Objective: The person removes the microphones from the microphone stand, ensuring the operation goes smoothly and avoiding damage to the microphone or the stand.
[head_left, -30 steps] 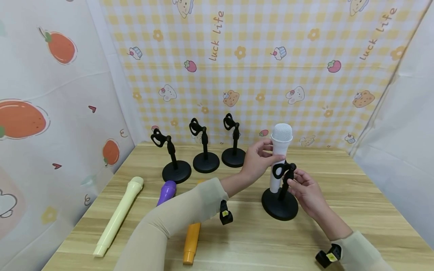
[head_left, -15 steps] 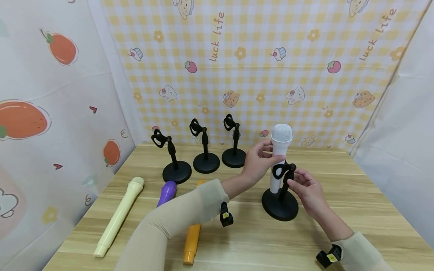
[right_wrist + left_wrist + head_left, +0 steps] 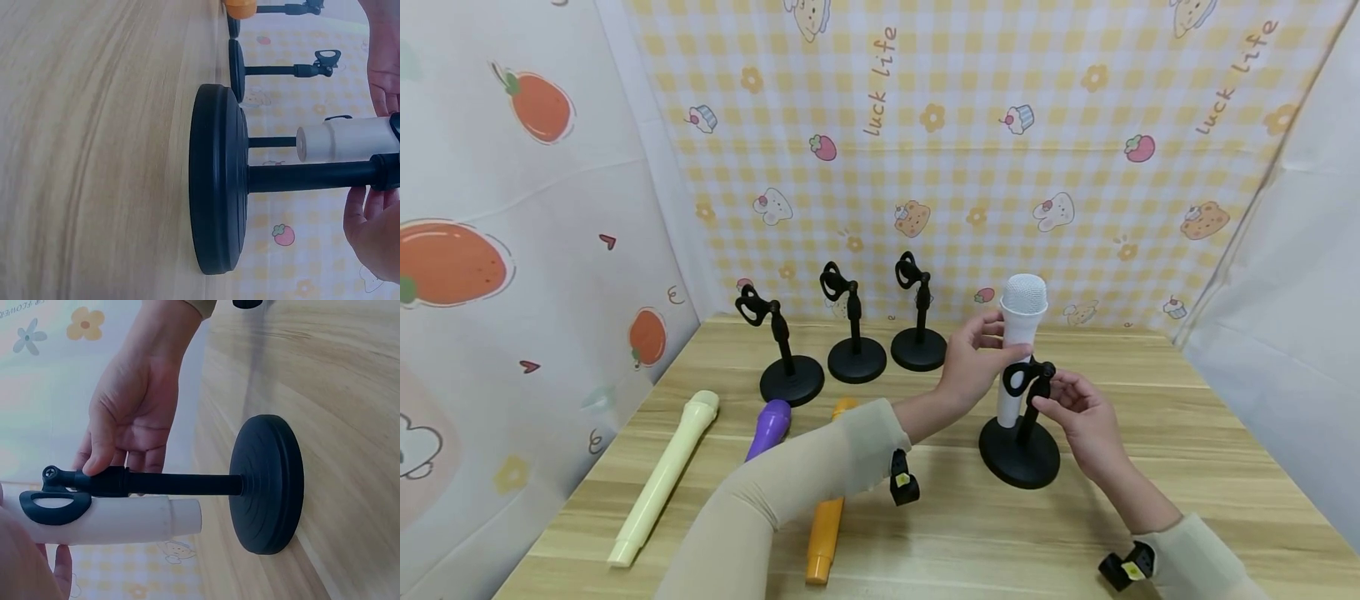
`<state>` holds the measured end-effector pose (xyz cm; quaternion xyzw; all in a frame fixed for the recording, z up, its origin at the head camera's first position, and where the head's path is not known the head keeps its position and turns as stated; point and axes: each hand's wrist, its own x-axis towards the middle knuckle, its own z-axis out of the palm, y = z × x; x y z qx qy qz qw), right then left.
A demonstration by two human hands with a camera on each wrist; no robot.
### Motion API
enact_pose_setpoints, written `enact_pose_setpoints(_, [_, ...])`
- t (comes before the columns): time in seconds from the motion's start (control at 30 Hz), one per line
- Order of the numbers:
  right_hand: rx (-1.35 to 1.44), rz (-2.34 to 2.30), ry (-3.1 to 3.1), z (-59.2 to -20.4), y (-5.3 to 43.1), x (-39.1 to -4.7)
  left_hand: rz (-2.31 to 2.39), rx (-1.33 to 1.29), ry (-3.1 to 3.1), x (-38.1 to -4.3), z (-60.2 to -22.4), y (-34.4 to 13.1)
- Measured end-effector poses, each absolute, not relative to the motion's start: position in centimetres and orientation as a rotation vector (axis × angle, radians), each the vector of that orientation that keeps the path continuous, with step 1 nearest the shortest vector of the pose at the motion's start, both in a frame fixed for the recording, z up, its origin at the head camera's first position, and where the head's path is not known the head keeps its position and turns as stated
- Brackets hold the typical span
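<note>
Upright in the head view, a white microphone (image 3: 1023, 321) with a mesh top is held by my left hand (image 3: 972, 367), thumb on the near side and fingers behind. Its handle lies at the oval clip (image 3: 55, 508) of a black microphone stand (image 3: 1019, 457). The handle's lower end (image 3: 186, 516) hangs short of the round base, as the left wrist view shows. My right hand (image 3: 1086, 425) pinches the stand's post near the top joint, thumb (image 3: 102, 440) on one side, fingers on the other. The base rests on the wooden table.
Three more black stands (image 3: 792, 381) (image 3: 856, 361) (image 3: 918, 348) line the back left of the table (image 3: 955, 542). A cream microphone (image 3: 662, 479), a purple one (image 3: 771, 427) and an orange one (image 3: 825, 542) lie at left, the latter two partly under my left sleeve. Patterned cloth (image 3: 970, 192) hangs behind.
Almost nothing differs. Both hands keep their grip on the white microphone and the stand; my left forearm has shifted very slightly to the right.
</note>
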<state>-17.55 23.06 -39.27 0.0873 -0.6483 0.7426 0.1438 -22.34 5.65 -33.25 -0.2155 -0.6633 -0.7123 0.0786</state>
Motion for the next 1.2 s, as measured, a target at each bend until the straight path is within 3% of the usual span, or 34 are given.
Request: enact_pose_setpoints(1.2, [0.24, 2.107, -1.841, -39.7, 22.8, -17.8, -2.148, -0.617, -1.818, -22.8, -34.5, 6.2])
